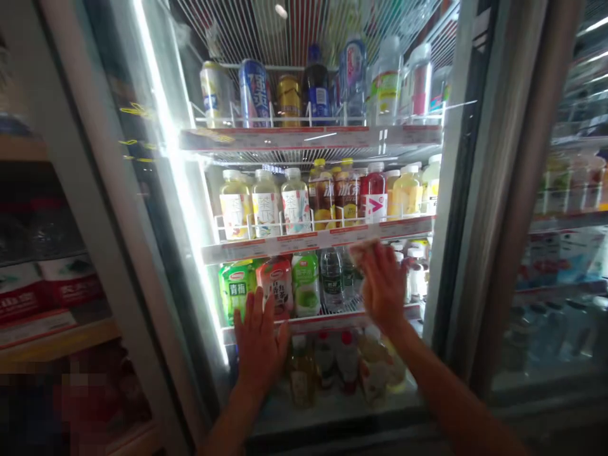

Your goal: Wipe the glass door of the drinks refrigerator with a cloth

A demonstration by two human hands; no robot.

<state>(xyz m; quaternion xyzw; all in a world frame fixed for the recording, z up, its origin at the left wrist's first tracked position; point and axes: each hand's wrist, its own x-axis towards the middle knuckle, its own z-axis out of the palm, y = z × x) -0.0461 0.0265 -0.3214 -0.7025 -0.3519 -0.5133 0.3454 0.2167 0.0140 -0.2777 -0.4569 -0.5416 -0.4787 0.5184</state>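
I face an open drinks fridge. My left hand [259, 339] lies flat and open, fingers stretched up against the front edge of the third shelf [327, 322], just below a red-labelled bottle [276, 285] and green bottles [236, 288]. My right hand [382, 285] reaches toward the same shelf, fingers stretched and blurred, in front of clear water bottles [332, 278]; it holds nothing I can make out. Pale tea bottles [266, 202] and a red bottle [374, 193] stand on the shelf above.
The fridge's glass door [137, 209] stands open at my left. Cans and bottles [289, 95] fill the top shelf, small bottles [346, 361] the bottom. A shut glass door [560, 240] covers the neighbouring fridge at right. Shelves with packaged goods [47, 285] are at far left.
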